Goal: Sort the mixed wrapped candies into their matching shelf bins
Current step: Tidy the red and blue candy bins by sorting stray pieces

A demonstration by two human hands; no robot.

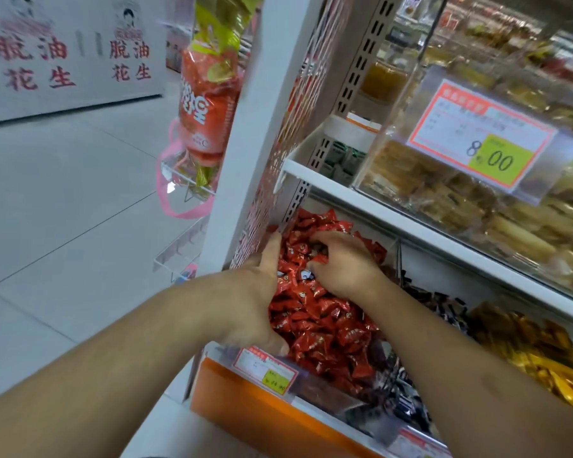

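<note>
Head view: both hands (left (262, 292), right (341, 262)) dig among red candies (324, 325).

Retail shop, snack aisle. I stand before white metal shelving (394, 206) whose clear bins hold loose red-wrapped candies (324, 319), dark-wrapped candies (443, 302) and yellow-wrapped candies (542, 352). Printed price tags (483, 137) hang on the bin fronts, one reading 8.00. Packaged snacks (205, 94) hang at the shelf end above a tiled floor (63, 200).
</note>
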